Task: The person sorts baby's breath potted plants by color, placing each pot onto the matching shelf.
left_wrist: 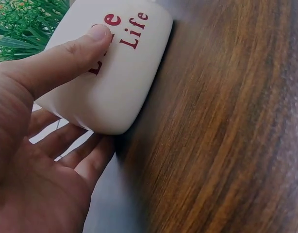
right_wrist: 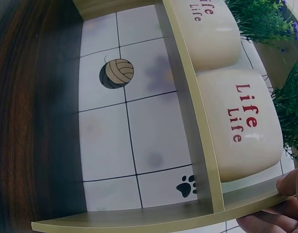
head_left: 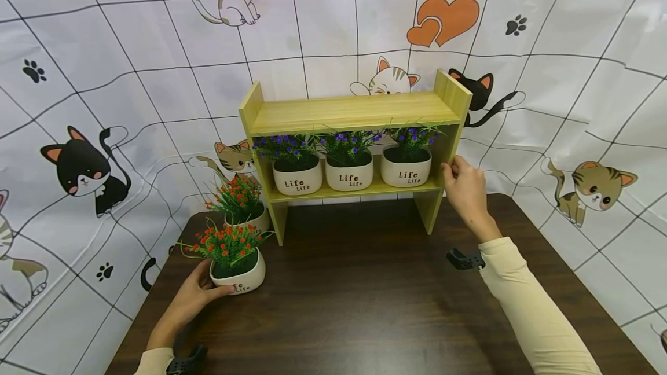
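Observation:
My left hand (head_left: 191,297) holds a white flowerpot with red flowers (head_left: 247,276) at the table's front left. In the left wrist view its thumb (left_wrist: 66,58) lies across the red "Life" lettering, and the other fingers go round the pot's side; its base is at the tabletop. My right hand (head_left: 466,192) grips the right side panel of a light wooden shelf (head_left: 359,113), thumb inside and fingers outside. Three white pots with purple flowers stand in a row on its lower board; one pot (right_wrist: 243,124) is close to the right hand's thumb.
Another white pot with red flowers (head_left: 255,223) stands behind the held one, beside the shelf's left leg. The dark wooden table (head_left: 359,305) ends at a wall covering (head_left: 323,28) printed with cats and grid lines. Black bands are on both wrists.

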A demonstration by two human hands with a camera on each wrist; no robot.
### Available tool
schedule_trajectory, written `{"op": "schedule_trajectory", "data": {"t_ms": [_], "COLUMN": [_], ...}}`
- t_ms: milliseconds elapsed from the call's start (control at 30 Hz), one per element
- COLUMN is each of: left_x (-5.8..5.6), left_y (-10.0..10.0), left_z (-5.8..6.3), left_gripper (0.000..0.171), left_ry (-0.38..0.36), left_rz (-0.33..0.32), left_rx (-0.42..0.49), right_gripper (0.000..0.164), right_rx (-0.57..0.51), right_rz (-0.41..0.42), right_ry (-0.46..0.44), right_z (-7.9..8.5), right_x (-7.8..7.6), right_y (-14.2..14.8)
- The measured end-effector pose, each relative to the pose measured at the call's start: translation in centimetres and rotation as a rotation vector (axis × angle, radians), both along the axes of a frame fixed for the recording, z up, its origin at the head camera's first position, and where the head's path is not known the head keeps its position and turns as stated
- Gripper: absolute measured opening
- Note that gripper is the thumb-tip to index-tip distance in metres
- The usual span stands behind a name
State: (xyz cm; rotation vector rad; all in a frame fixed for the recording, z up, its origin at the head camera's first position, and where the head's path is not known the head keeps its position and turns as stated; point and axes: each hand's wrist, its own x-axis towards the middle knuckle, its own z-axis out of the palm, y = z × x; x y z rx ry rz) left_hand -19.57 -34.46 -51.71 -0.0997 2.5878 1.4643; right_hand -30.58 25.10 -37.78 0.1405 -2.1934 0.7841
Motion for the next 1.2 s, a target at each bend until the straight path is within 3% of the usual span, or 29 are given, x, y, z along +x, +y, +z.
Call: {"op": "schedule_trajectory", "data": {"t_ms": [267,467,767,1067,1200], "left_x": [0.1,0.3,0.5,1.0,1.2], "left_y": [0.0,0.1,0.4,1.2,1.8], "left_z": [0.3,0.1,0.0,0.6,1.2], "left_gripper": [0.119,0.121,0.121,0.112,0.103], "left_ry": [-0.062,-0.07,-0.062,0.1,0.163], "left_rz": [0.014,0.071,0.097,0.083,0.103], "left_rx": [0.002,-0.027,-0.029,0.028,0.005], "right_gripper": [0.014,0.014,0.014,0.014,0.014], "right_rx": [0.001,0.004,0.004,0.004,0.005], "right_rz": [-0.005,0.002,0.003,0.004,0.0], "right_ry": [-0.008,-0.002,0.002,0.009,0.01], "right_z": [-0.1,0.0,0.0,-0.1,-0.2], "right_x": [0.0,0.0,0.0,-0.1,-0.1], "right_y": [0.1,0.1,0.0,0.1,0.1]}}
